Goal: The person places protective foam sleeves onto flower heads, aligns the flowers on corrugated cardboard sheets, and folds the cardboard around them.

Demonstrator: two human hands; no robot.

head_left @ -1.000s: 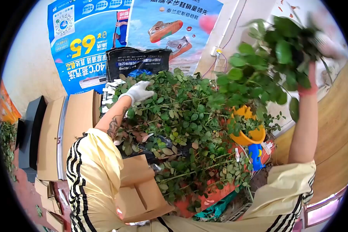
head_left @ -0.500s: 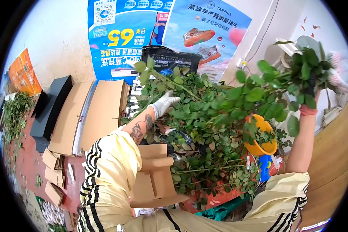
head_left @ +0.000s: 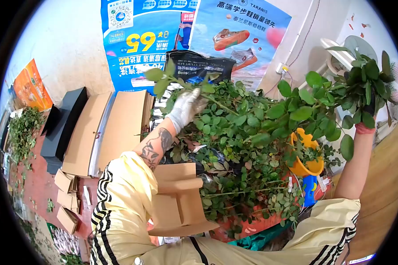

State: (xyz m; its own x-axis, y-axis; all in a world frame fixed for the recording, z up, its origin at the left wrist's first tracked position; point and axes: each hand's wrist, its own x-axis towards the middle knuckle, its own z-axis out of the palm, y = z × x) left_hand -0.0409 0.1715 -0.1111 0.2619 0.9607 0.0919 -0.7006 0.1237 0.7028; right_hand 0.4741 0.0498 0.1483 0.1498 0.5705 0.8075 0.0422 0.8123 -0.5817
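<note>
Leafy bunch (head_left: 368,81) in right hand (head_left: 397,84), leafy pile (head_left: 236,137) by left hand (head_left: 186,108)

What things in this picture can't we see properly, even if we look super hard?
In the head view:
- Most fingers of the right hand: hidden by the leafy bunch it holds.
- Whatever lies under the leafy pile: the pile covers it.
- The bottom of the yellow bucket: leaves block it.
- The top of the "65" poster: cut off by the picture's upper edge.
</note>
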